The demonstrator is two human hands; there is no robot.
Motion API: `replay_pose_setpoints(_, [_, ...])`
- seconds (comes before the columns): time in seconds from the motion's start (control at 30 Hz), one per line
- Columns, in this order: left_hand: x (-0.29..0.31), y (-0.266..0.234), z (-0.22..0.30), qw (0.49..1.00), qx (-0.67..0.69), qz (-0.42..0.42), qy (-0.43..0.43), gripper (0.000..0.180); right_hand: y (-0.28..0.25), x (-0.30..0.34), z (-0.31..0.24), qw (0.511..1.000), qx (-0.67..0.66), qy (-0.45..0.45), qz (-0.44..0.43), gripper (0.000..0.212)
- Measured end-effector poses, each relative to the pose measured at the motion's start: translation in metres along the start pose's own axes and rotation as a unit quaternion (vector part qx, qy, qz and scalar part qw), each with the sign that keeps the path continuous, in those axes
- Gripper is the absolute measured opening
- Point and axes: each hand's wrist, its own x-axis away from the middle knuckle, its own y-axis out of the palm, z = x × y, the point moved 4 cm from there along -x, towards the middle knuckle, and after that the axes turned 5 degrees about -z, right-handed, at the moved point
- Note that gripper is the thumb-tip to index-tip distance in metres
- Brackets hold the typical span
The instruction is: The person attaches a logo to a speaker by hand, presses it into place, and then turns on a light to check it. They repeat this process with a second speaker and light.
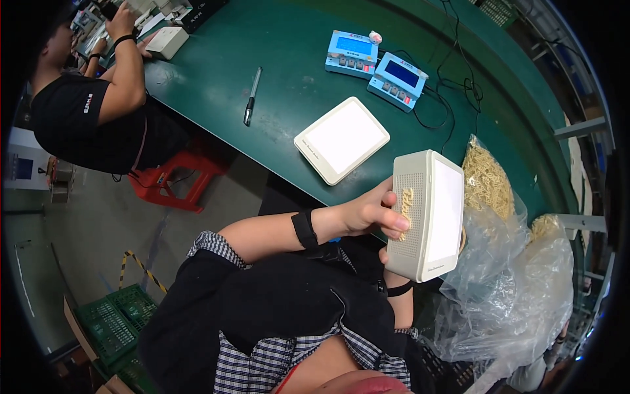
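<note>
A cream box-shaped device with a perforated side and a white front panel is held tilted above the table's near edge. My right hand grips it from below and behind; only a bit of that hand shows at the lower left edge. Against the perforated side lies a tan script-lettering badge. The curled fingers of my left hand are closed at the badge, a fingertip pressing on its lower part. A second cream device rests panel-up on the table, just beyond my left hand.
Two blue display controllers with cables stand at the back of the green table. A pen lies to the left. Plastic bags of tan pieces sit right. At left, a co-worker sits on a red stool.
</note>
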Motion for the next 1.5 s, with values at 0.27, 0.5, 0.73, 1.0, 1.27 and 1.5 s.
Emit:
replay_pose_setpoints(0.27, [0.011,-0.014,-0.019,0.992,0.027,-0.122,0.031,0.090,0.000,-0.004,-0.006,0.971,0.225,-0.012,0.080,0.074])
replay_pose_setpoints(0.5, [0.013,-0.002,-0.013,0.999,-0.037,-0.019,0.031,0.087,-0.006,-0.007,-0.010,0.913,0.386,-0.005,0.134,0.074])
replay_pose_setpoints(0.73, [0.009,-0.010,-0.013,0.999,-0.026,-0.017,0.016,0.083,-0.008,-0.006,-0.004,0.977,0.212,-0.018,-0.011,0.073])
replay_pose_setpoints(1.0, [0.018,-0.017,-0.015,0.998,-0.024,-0.062,-0.006,0.081,-0.015,0.000,-0.001,0.988,0.151,-0.011,0.041,0.072])
replay_pose_setpoints(1.27, [0.031,0.008,0.067,0.674,-0.709,0.116,0.172,0.087,0.001,-0.014,-0.051,0.876,0.462,-0.074,0.117,0.072])
replay_pose_setpoints(1.5, [0.053,-0.049,0.076,0.448,-0.858,0.245,-0.053,0.100,-0.046,-0.003,-0.101,0.906,0.314,-0.207,0.196,0.057])
